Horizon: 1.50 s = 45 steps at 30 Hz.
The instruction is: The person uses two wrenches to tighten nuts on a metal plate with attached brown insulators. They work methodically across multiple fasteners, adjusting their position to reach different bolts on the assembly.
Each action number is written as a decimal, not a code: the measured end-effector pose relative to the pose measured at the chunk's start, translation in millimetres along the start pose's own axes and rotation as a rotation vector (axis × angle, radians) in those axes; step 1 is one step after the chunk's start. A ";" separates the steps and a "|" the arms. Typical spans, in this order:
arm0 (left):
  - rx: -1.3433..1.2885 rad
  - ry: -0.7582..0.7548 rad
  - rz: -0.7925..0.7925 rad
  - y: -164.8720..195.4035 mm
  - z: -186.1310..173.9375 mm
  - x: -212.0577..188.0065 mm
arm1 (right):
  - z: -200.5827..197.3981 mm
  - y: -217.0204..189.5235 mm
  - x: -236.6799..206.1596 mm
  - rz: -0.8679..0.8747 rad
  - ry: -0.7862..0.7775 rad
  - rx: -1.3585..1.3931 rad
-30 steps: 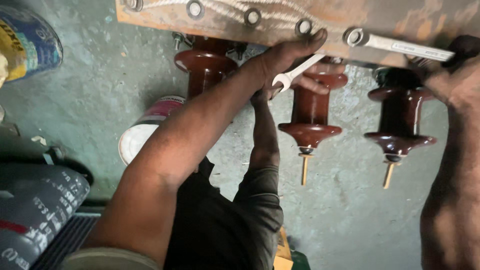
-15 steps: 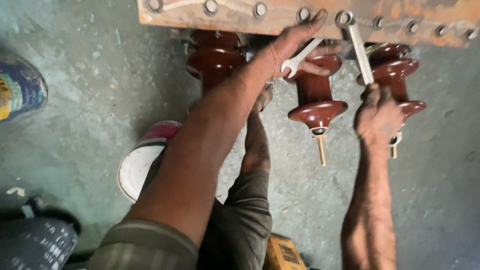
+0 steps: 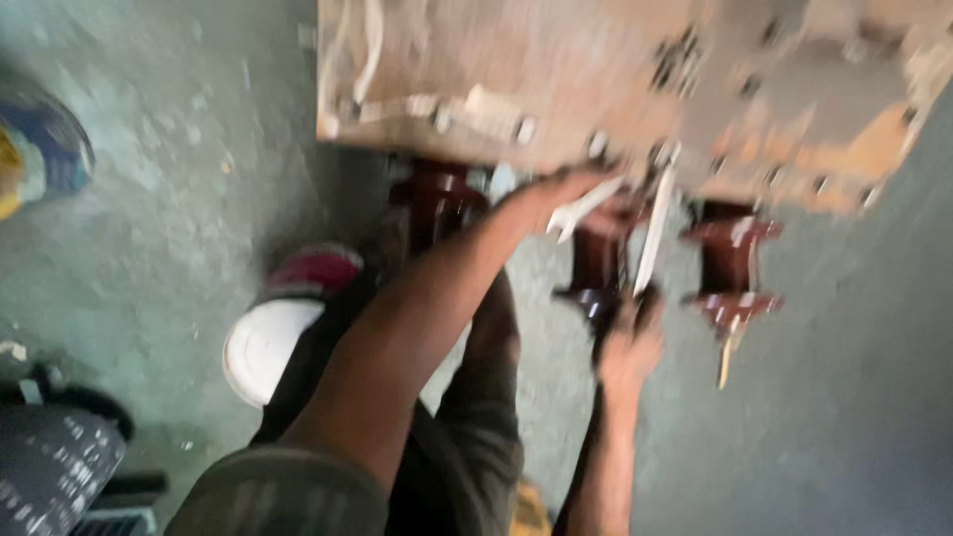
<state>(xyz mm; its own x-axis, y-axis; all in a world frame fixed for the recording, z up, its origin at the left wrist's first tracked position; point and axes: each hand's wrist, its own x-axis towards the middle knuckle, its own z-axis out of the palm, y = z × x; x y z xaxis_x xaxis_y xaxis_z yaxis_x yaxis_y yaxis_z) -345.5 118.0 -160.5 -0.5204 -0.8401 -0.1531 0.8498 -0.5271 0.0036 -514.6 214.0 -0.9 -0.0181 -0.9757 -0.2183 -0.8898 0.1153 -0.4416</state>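
The picture is blurred by motion. My left hand (image 3: 541, 203) reaches up under a rusty metal plate (image 3: 615, 89) and holds a small silver spanner (image 3: 586, 208) near a bolt. My right hand (image 3: 627, 342) grips the lower end of a longer silver spanner (image 3: 655, 233) that points up to a bolt on the plate's edge. Three dark brown ribbed insulators hang below the plate: one on the left (image 3: 437, 199), one in the middle (image 3: 596, 273) between my hands, one on the right (image 3: 733, 273) with a brass stud.
A white-lidded tin with a pink band (image 3: 278, 333) stands on the grey concrete floor at the left. A blue and yellow container (image 3: 40, 149) sits at the far left edge. A dark ribbed object (image 3: 55, 471) fills the lower left corner.
The view has swung and blurred, so the plate now fills more of the top. My right hand has slid lower with the long spanner, which now stands steeper.
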 end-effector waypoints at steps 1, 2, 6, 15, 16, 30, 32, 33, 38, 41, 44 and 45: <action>0.090 0.021 0.030 2.0 -1.7 -0.7 | -3.3 1.2 2.7 0.025 -0.044 0.127; 0.150 0.055 0.047 -0.5 -2.9 -8.4 | -7.3 2.9 8.6 0.121 -0.129 0.334; 0.369 0.035 0.004 17.0 -4.9 -40.6 | -38.5 21.2 27.2 0.365 -0.240 0.770; 0.746 0.810 0.140 -19.2 35.8 -126.1 | -94.9 101.8 72.1 0.168 -0.199 0.552; 0.670 0.823 0.192 -22.2 38.9 -130.8 | -98.5 103.8 82.8 0.112 -0.214 0.485; 0.479 0.576 0.374 -12.5 -1.2 -93.6 | -111.1 8.1 200.1 -0.401 -0.399 -0.106; 0.419 0.563 0.382 -10.7 -5.0 -91.6 | -103.9 -3.4 222.2 -0.571 -0.419 -0.233; 0.381 0.547 0.357 -9.4 -6.9 -91.5 | -99.7 -10.4 235.3 -0.689 -0.439 -0.276; 0.298 0.478 0.286 -1.8 -9.8 -100.3 | -80.2 -60.7 286.5 -0.923 -0.517 -0.627; 0.391 0.511 0.188 5.3 -1.8 -106.5 | -77.2 -96.9 299.9 -1.006 -0.521 -0.820; 0.284 0.412 0.184 13.3 9.7 -110.3 | -70.4 -117.9 311.8 -1.030 -0.553 -1.073; 0.286 0.412 0.177 15.7 12.8 -110.4 | -66.6 -118.4 318.8 -0.990 -0.580 -1.223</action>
<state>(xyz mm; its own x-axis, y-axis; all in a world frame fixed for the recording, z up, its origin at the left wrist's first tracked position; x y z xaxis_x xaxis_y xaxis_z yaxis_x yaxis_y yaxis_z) -275.8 200.8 -130.8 -0.2462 -0.8299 -0.5007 0.8350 -0.4439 0.3252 -445.4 -123.1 39.8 0.6394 -0.3530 -0.6831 -0.2669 -0.9350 0.2334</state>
